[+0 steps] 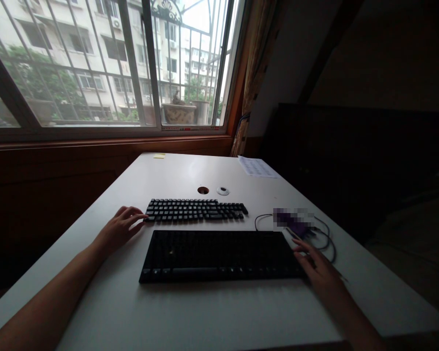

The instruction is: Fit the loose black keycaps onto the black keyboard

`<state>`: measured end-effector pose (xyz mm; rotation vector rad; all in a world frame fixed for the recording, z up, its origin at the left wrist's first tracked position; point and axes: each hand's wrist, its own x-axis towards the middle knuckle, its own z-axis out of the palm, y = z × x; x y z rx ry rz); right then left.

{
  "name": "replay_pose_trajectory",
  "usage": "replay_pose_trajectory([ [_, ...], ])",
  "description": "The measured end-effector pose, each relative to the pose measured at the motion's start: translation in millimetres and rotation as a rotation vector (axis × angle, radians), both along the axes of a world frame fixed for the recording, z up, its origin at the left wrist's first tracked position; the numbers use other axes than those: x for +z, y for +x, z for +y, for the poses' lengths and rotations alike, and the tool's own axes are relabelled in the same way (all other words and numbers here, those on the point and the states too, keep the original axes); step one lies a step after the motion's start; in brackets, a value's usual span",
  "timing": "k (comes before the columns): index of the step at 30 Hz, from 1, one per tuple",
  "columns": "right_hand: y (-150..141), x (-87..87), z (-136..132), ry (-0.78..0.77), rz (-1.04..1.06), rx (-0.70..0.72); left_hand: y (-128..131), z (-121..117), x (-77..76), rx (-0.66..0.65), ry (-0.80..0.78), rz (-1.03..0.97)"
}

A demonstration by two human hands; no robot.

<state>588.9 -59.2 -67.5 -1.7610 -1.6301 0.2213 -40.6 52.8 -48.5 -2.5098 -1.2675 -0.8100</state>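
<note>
Head view: touches the left end of neat black key rows with parted fingers of the left hand and, nearer on the tabletop, the right edge of a broad, dark keyboard with spread fingers of the right hand.

A hand could pass along the bare strip of counter in front of the black keyboard, or over the open stretch beyond the rows of keys — between the two lies only a narrow lane. The left hand blocks the keys' left end, while a purple item and looping cable crowd the space just past the right hand.
</note>
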Motion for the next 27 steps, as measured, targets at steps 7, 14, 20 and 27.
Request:
replay_pose_trajectory([
  [7, -2.2, 2.1, -1.7, 0.0, 0.005, -0.007, -2.1, 1.8, -2.3, -0.012, 0.029, -0.004],
  [14, -0.8, 2.4, -1.5, 0.018, -0.001, 0.02, -2.0, 2.1, -4.2, -0.004, 0.044, -0.001],
  [20, -0.2, 1.4, -0.8, 0.019, -0.028, 0.016, -1.8, 2.0, -5.0, -0.005, 0.038, 0.004],
  [27, -2.0, 3.7, -1.8, 0.007, -0.026, 0.013, -3.2, 3.3, -6.6, -0.012, 0.042, 0.029],
])
